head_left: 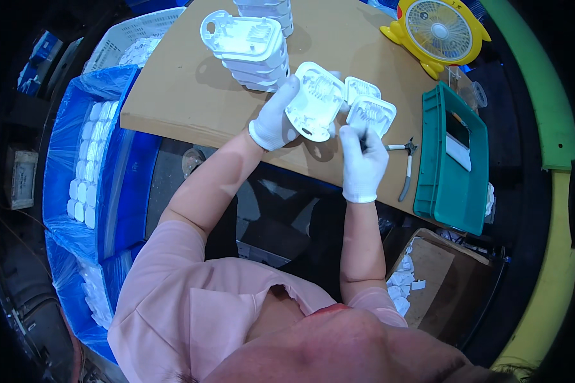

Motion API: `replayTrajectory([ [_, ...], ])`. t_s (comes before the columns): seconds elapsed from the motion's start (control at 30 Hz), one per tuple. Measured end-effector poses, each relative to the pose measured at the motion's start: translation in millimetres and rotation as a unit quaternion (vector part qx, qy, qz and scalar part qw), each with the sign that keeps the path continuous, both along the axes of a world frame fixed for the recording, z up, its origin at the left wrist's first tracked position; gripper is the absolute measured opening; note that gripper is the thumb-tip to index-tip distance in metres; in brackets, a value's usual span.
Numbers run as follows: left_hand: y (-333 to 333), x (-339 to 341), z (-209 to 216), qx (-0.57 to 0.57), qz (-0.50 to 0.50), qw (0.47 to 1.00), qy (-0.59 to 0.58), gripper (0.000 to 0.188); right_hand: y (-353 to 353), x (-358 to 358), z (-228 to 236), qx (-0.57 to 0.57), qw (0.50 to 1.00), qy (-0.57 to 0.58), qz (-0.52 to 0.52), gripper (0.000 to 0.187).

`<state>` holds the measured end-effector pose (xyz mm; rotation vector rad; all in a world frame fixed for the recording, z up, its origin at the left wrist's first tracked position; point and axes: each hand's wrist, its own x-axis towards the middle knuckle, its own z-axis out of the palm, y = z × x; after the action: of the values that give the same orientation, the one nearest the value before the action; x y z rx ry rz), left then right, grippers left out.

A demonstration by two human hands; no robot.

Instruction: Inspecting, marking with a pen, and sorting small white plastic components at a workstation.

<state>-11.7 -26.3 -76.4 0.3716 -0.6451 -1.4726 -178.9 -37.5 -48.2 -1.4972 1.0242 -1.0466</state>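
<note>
My left hand (276, 118), in a white knit glove, grips a white plastic housing shell (315, 96) with a slot at one end. Its hollow, ribbed inside faces up, above the table edge. In my right hand (365, 163), also gloved, the thumb and fingers are closed on the near one of two small squarish white plastic shells (372, 115). The other small shell (362, 89) lies just beyond it, close to the housing's right side; whether they are joined I cannot tell. Side cutters (407, 163) with pale and grey handles rest right of my right hand.
Stacked white housings (249, 45) stand on the brown table (172, 83). A yellow fan (437, 32) is at the back right, near a green tray (431, 153). Blue-lined bins (124, 172) with white parts stand left; a cardboard box (450, 274) with white scraps is lower right.
</note>
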Motion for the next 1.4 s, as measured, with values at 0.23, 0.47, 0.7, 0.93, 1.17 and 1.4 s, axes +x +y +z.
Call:
replayTrajectory([
  [0.23, 0.6, 5.6, -17.6, -0.069, -0.003, 0.992, -0.104, 0.094, -3.2, 6.8, -15.4, -0.039, 0.999, -0.035, 0.011, 0.015],
  [0.47, 6.5, -10.0, -3.9, -0.143, 0.199, 0.797, -0.552, 0.112, -2.4, -6.3, -13.6, 0.002, 0.992, -0.126, 0.009, 0.017],
  [0.7, 1.3, -18.8, 1.0, -0.223, 0.331, 0.629, -0.667, 0.092, -18.6, -31.8, 1.1, -0.059, 0.994, 0.086, -0.026, 0.018],
  [0.93, -2.4, -21.7, -10.7, -0.234, 0.481, 0.594, -0.6, 0.087, -31.9, -33.8, 4.7, 0.057, 0.997, 0.054, 0.026, 0.027],
  [1.17, -3.5, -12.2, -20.2, -0.154, 0.558, 0.613, -0.537, 0.097, -30.0, -7.2, 4.8, 0.13, 0.985, -0.111, 0.016, 0.031],
  [1.4, 2.5, -8.0, -16.3, -0.179, 0.398, 0.776, -0.456, 0.074, -45.3, 1.5, 1.1, 0.036, 0.983, -0.165, -0.073, 0.017],
])
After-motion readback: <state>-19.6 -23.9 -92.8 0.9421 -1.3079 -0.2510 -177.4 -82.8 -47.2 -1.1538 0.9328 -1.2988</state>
